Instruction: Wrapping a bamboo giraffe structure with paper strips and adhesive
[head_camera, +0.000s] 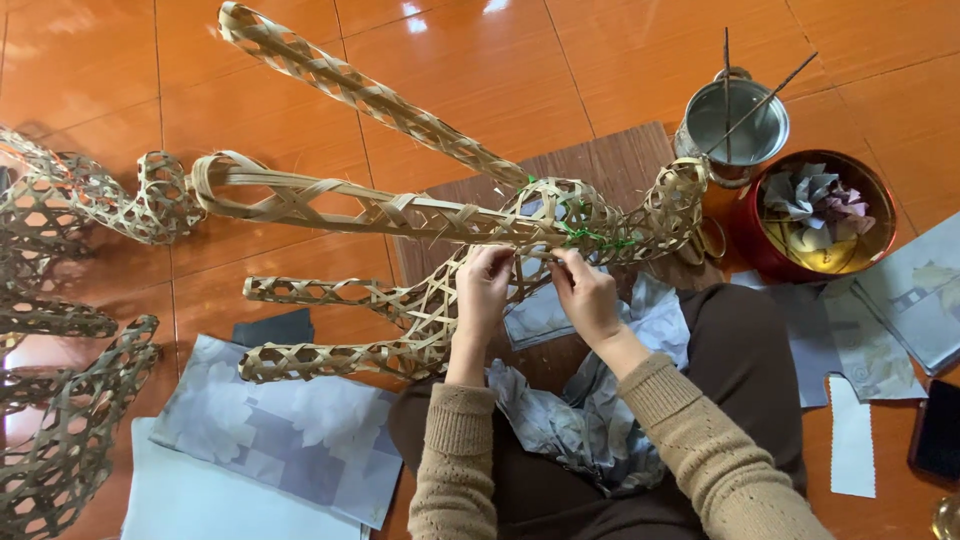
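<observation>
Your left hand reaches up from your lap, fingers curled and pinched on the woven bamboo frame at its body; your right hand sits just beside it, wrist bent, fingertips closed on a strip of the same weave near the green tie; both forearms in tan sleeves angle inward; the frame lies across a brown board on the tiled floor, its long legs stretching left; a metal can and a red tin stand to the right; grey paper lies by your knee.
</observation>
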